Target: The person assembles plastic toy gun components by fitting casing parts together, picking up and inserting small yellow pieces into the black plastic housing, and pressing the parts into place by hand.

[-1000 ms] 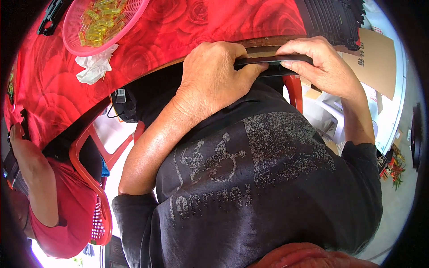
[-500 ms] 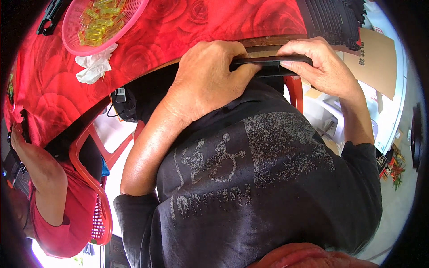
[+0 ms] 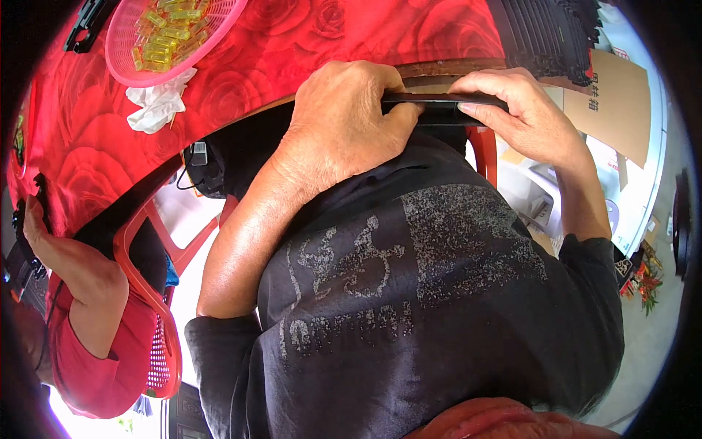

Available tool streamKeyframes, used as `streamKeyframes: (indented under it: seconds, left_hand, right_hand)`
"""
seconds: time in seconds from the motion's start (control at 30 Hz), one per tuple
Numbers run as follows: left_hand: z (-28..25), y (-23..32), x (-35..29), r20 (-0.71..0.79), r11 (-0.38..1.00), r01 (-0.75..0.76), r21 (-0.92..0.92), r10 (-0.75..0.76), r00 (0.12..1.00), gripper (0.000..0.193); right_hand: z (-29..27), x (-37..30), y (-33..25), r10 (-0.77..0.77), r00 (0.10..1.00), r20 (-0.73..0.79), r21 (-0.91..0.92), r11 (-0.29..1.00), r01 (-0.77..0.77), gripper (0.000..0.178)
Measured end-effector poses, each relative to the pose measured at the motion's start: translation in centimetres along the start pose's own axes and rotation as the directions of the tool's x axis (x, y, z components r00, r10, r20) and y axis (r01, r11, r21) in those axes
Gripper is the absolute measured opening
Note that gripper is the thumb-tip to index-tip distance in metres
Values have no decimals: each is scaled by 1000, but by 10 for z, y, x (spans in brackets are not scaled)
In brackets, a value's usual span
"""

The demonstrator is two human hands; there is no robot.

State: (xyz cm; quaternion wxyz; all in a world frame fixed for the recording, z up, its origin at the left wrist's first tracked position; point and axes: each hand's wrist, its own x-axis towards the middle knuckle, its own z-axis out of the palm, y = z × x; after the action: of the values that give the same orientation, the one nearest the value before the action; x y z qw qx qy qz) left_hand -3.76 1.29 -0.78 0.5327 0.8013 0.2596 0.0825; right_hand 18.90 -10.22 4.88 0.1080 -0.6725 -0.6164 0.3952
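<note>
Tabletop (image 3: 245,88), red-covered, bears a black stack (image 3: 545,33) at its right end and, toward its left, a pink basket (image 3: 121,64). Just off its near edge, left hand (image 3: 344,117) and right hand (image 3: 530,117) hold a black bar (image 3: 441,106), each grip pinching it. Tissue (image 3: 157,106) lies by the basket; yellow vials (image 3: 174,33) sit inside.

- Rose-patterned red tablecloth (image 3: 292,44)
- Crumpled white tissue (image 3: 157,104) beside a pink basket (image 3: 115,62)
- Red plastic chair (image 3: 165,311) at left
- Brown cardboard (image 3: 618,117) at right
- Red-and-green plant (image 3: 648,285), far right

Strip (image 3: 437,98) before table (image 3: 446,69), perhaps touching.
</note>
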Motion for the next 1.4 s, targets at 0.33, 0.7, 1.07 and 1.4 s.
streamKeyframes:
  seconds: [0.33, 0.7, 1.07, 1.4]
  left_hand:
    - [-3, 1, 3, -23, 989, -58, 139, 62, 998, 21]
    - [-37, -28, 8, 181, 985, 53, -162, -23, 983, 35]
    - [-26, -35, 14, -84, 992, -60, -108, 51, 995, 61]
    - [-28, -24, 19, -229, 968, -249, 44, 252, 940, 55]
  right_hand:
    - [5, 13, -7, -88, 993, 73, -258, 961, 104, 27]
    - [16, 15, -16, 264, 964, 18, 65, 962, -264, 28]
    - [13, 24, -18, 185, 979, 84, -99, 979, -176, 41]
    - [15, 27, -19, 200, 978, 56, 0, 980, -200, 42]
